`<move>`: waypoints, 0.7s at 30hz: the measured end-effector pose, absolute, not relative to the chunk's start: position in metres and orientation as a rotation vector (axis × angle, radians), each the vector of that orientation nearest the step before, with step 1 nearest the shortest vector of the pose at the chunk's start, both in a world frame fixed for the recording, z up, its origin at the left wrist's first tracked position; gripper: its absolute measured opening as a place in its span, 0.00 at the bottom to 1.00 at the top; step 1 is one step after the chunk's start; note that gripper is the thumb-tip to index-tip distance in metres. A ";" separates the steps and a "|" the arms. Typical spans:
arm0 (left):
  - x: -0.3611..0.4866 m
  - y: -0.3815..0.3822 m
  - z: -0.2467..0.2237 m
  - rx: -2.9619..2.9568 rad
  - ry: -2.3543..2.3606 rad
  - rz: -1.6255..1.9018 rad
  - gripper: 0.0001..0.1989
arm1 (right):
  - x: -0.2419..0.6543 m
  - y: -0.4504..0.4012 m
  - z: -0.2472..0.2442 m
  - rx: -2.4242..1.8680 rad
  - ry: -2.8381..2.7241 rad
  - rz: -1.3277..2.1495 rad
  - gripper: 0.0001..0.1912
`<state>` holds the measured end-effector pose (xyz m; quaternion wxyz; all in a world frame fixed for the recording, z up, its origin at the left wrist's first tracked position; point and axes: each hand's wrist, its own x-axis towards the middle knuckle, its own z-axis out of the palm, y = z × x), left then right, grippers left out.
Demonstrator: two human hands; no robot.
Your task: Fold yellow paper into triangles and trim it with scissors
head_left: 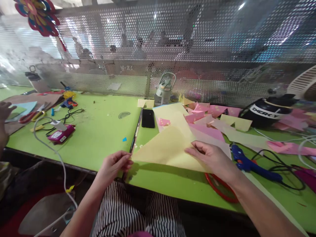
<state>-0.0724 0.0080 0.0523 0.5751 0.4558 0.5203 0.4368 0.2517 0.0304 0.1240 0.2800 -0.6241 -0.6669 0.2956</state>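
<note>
A pale yellow sheet of paper (168, 148) is held up at a tilt over the green table (158, 179). Its left corner is pinched by my left hand (117, 163), at the table's front edge. My right hand (209, 158) grips the sheet's right part between thumb and fingers. Beneath and behind it lie more yellow sheets (172, 115) and a small pink piece (164, 122). Red scissor handles (222, 191) show partly under my right hand and forearm. A blue glue gun (256, 168) rests to the right of that hand.
Behind the sheet are a black phone (148, 118), a clear bottle (163, 92) and pink paper scraps (217, 110). A black bottle (269, 110) stands back right. At left are a purple power strip (61, 134) with cables and another person's hand (5, 112). A perforated screen (123, 75) closes the back.
</note>
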 end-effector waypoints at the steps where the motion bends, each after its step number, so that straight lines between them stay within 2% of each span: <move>1: -0.073 0.009 0.053 1.086 1.236 1.079 0.20 | 0.256 0.030 0.123 -1.671 -1.732 0.800 0.22; 5: -0.065 0.002 0.064 1.319 1.282 1.245 0.15 | 0.260 0.026 0.114 -1.603 -1.502 0.940 0.19; 8: -0.048 -0.005 0.071 1.612 1.277 1.172 0.12 | 0.245 0.020 0.101 -1.577 -1.373 1.061 0.20; 13: -0.023 -0.002 0.066 2.070 1.111 1.056 0.20 | 0.207 0.003 0.087 -1.359 -1.144 1.447 0.25; 17: -0.021 0.000 0.061 2.486 1.329 0.956 0.18 | 0.204 0.002 0.083 -1.346 -1.198 1.632 0.27; 19: -0.024 0.000 0.060 2.654 1.471 0.864 0.14 | 0.213 0.007 0.082 -1.459 -1.439 1.523 0.26; 21: -0.025 -0.002 0.060 2.768 1.475 0.677 0.08 | 0.224 0.012 0.081 -1.634 -1.732 1.058 0.26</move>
